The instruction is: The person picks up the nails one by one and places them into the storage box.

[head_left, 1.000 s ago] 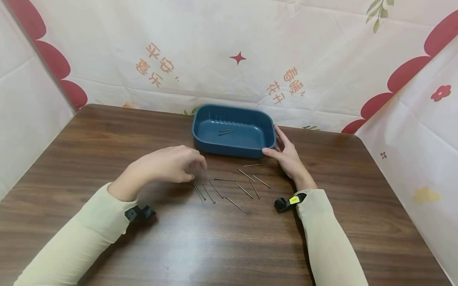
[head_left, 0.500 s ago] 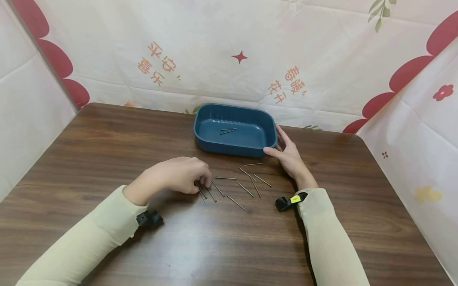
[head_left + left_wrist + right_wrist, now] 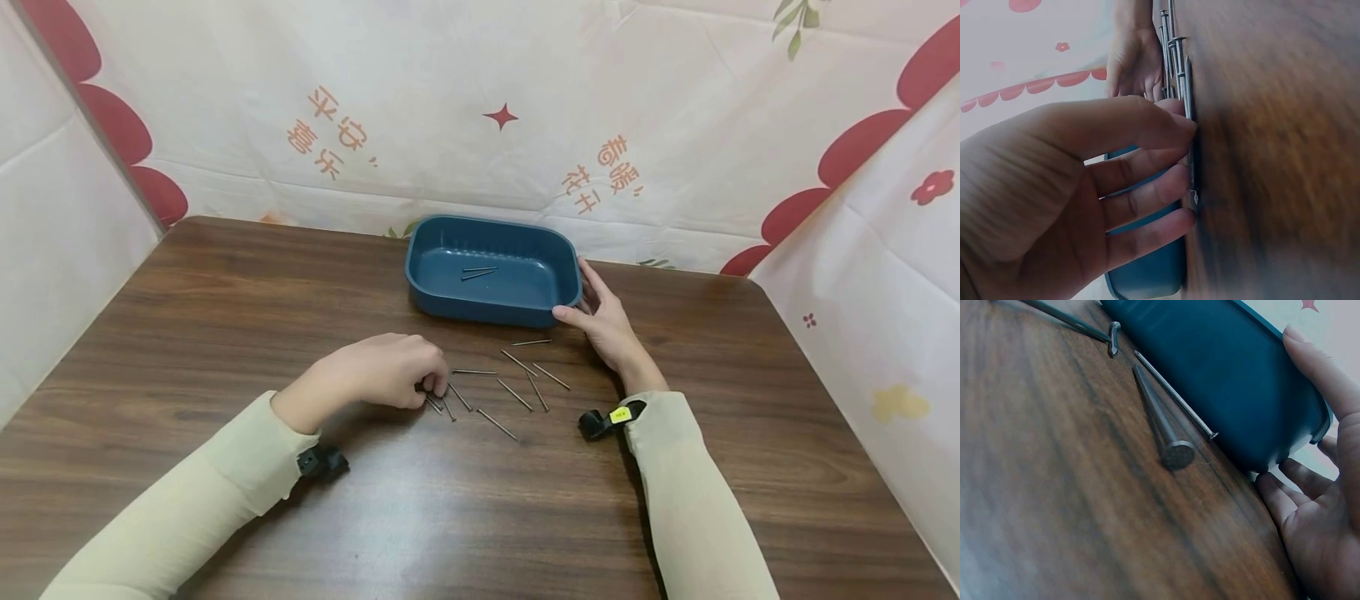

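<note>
My left hand is low over the table at the left end of a scatter of steel nails. In the left wrist view its thumb and fingertips pinch a nail lying along the wood, pointed end showing below the thumb. My right hand holds the right end of a blue rectangular container, thumb at the rim and fingers along the outer wall. Two nails lie on the container's floor. Nearest that hand, a nail lies alongside the container, and another shows its flat head.
The brown wooden table runs back to a white patterned cloth hanging behind the container. More cloth hangs on both sides. Black wrist cameras sit at both cuffs.
My left hand has come down and right onto the leftmost nails, which have shifted slightly right under its fingers. The right hand and container stay in place.
</note>
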`<state>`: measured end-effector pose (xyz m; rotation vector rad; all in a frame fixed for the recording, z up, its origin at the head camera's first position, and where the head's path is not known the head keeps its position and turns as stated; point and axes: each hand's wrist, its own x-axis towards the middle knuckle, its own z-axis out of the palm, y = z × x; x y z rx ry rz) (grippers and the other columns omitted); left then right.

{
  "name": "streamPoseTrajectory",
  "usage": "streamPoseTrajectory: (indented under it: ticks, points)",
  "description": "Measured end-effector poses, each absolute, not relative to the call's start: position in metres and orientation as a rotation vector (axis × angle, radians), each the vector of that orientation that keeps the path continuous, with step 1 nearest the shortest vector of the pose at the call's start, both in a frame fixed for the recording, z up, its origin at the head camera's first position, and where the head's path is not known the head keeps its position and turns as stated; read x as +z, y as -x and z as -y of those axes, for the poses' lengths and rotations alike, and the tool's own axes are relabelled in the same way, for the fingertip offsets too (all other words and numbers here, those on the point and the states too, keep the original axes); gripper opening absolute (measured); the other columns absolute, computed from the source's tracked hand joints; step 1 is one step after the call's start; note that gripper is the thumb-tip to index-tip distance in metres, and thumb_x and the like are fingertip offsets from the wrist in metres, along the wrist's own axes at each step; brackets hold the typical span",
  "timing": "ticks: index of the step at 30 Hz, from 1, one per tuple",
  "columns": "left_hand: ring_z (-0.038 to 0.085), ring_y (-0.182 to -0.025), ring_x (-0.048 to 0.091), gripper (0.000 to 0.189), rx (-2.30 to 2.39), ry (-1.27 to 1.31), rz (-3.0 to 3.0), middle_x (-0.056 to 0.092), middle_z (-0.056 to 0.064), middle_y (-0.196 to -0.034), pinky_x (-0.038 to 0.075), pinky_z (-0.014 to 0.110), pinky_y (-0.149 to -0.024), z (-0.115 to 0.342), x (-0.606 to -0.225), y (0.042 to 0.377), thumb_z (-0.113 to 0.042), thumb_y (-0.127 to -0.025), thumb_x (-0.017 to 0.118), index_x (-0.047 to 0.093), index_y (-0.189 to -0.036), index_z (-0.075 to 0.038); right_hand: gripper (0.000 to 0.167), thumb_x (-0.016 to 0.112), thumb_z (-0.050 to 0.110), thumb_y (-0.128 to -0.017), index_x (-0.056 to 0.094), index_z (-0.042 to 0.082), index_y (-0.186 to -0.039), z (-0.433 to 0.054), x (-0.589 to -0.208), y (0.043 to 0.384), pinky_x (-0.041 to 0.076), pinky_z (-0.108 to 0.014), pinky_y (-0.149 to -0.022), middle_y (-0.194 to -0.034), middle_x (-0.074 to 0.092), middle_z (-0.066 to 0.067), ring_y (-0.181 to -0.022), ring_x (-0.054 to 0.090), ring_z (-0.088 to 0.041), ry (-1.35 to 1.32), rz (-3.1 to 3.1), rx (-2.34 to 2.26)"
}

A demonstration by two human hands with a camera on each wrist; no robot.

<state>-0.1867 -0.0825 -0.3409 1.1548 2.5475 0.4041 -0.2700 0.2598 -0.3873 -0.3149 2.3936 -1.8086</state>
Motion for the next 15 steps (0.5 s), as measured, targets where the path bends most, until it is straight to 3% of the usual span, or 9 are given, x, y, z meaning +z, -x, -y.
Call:
streamPoseTrajectory:
  ticks: [12, 15]
  points:
    - [0.006, -0.068, 0.053, 0.019, 0.427, -1.047, -2.493, 0.061, -0.005, -0.075, 0.043, 0.023, -0.063, 0.070, -0.339, 0.200, -0.002, -0.077, 0.069, 0.070, -0.087, -0.018, 0.089, 0.067, 0.013, -0.096, 0.013, 0.034, -0.162, -0.261, -0.386, 0.270, 0.036, -0.030, -0.118, -0.168, 0.022, -0.011, -0.156, 0.024, -0.029, 0.296, -2.410, -1.776]
    - [0.007, -0.065, 0.049, 0.017, 0.404, -1.022, -2.470, 0.057, -0.006, -0.071, 0.040, 0.023, -0.060, 0.066, -0.337, 0.204, -0.001, -0.077, 0.070, 0.068, -0.083, -0.016, 0.089, 0.067, 0.012, -0.096, 0.013, 0.033, -0.163, -0.260, -0.386, 0.270, 0.038, -0.026, -0.116, -0.169, 0.021, -0.010, -0.156, 0.024, -0.029, 0.298, -2.401, -1.786]
